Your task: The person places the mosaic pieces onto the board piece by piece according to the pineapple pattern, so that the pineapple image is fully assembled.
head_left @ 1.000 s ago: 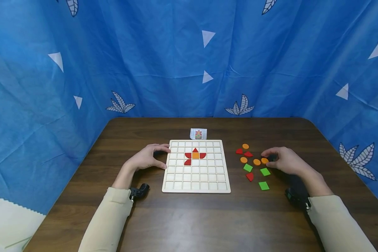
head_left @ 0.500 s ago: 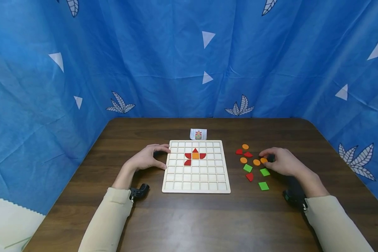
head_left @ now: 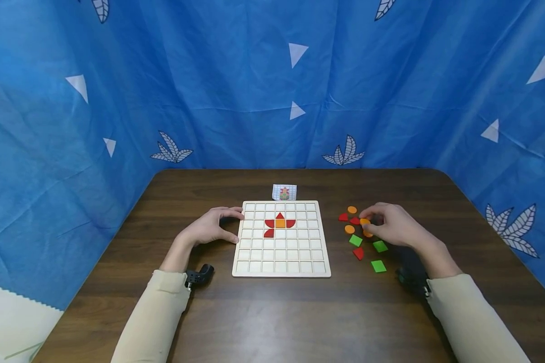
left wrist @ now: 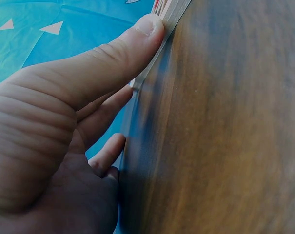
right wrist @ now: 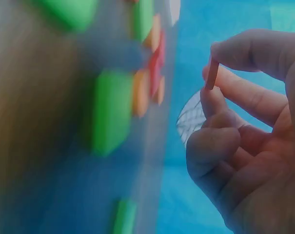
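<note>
Between thumb and fingertips, my right hand pinches an orange disc. The right wrist view shows the disc edge-on, held up from the table. Thumb and fingertips of my left hand touch the left edge of a pale gridded board, the fingers loosely bent. An orange square lies on the board, with a red triangle above it and red rounded pieces around it. In the left wrist view, the thumb lies against the board's edge.
Loose pieces lie right of the board: orange discs, red rounded pieces and green squares. A small pattern card lies behind the board on the brown table. A blue curtain hangs behind.
My right hand has picked up the rightmost orange disc and moved left with it, over the other loose pieces. My left hand stays at the board's edge.
</note>
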The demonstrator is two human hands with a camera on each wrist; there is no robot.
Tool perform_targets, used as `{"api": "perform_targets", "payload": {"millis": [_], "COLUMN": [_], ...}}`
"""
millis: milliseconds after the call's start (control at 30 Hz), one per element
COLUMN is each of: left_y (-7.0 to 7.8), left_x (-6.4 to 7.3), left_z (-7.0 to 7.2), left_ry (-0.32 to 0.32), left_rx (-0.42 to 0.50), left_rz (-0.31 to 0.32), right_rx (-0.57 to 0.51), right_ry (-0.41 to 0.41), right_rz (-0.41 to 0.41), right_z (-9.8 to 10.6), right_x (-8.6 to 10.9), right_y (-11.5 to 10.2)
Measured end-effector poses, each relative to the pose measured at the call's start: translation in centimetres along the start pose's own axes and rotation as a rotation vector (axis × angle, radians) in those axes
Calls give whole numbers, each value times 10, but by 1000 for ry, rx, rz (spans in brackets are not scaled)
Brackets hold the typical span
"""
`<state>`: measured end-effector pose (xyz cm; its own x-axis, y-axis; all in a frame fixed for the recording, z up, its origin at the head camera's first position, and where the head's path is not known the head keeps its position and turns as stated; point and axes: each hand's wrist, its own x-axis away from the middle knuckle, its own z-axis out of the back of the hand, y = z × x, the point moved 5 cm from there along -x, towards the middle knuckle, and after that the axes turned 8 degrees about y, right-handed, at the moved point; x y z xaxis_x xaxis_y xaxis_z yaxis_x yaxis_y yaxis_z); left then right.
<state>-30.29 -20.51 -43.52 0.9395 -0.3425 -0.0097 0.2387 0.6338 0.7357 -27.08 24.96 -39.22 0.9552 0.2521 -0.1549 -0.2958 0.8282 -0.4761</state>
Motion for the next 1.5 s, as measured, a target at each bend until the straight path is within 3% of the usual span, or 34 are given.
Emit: {"api": "perform_targets", "payload": {"millis": [567, 900, 1067, 1300, 1500], "left_y": [-5, -5, -5, -2, -6], "left_x": [1, 1, 0, -2, -2], "left_z": [-3, -2, -2, 0, -1], "left_ry": [3, 7, -1, 0, -6], "left_rx": [4, 12, 19, 5, 13], "left_rz": [24, 28, 30, -16, 10], "right_rx": [-115, -112, -113, -135, -145], "right_ry": [0, -79, -135, -178, -206], "right_rz": [113, 145, 153, 140, 166], "right_z": [-27, -55, -73, -92, -107], "right_x": [-34, -53, -62, -68, -67], "right_y": [-85, -127, -139, -150, -152]}}
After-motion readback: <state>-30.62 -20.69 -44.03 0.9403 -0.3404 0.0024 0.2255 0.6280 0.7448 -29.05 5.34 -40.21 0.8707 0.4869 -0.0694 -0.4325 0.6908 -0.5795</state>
